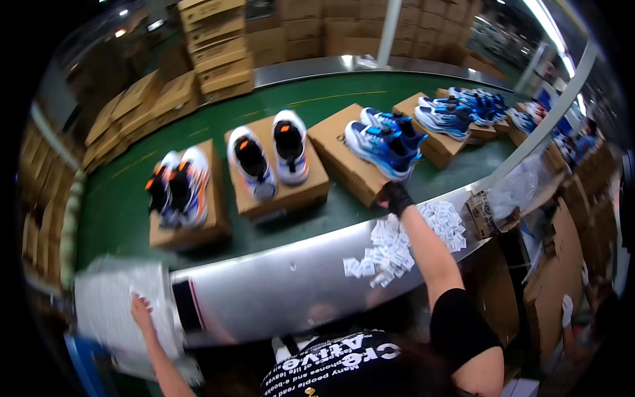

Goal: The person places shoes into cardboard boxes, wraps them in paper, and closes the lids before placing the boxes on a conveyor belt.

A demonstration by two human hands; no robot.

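My left hand (141, 309) lies on a stack of thin white paper sheets (106, 301) at the counter's left end, fingers a little apart. My right hand (395, 197), in a dark glove that leaves the fingertips bare, grips the near corner of a brown cardboard shoe box (340, 149). A pair of blue and white sneakers (383, 147) rests on that box, which sits at an angle. Just below my right forearm is a loose pile of small white packets (390, 248) on the metal counter (278, 288).
White sneakers with orange and purple trim (270, 155) stand on a box to the left, and another such pair (182, 188) farther left. More blue sneakers (444, 118) line the green belt (264, 109) at right. Stacked cartons (218, 49) and a slanting post (546, 116) flank it.
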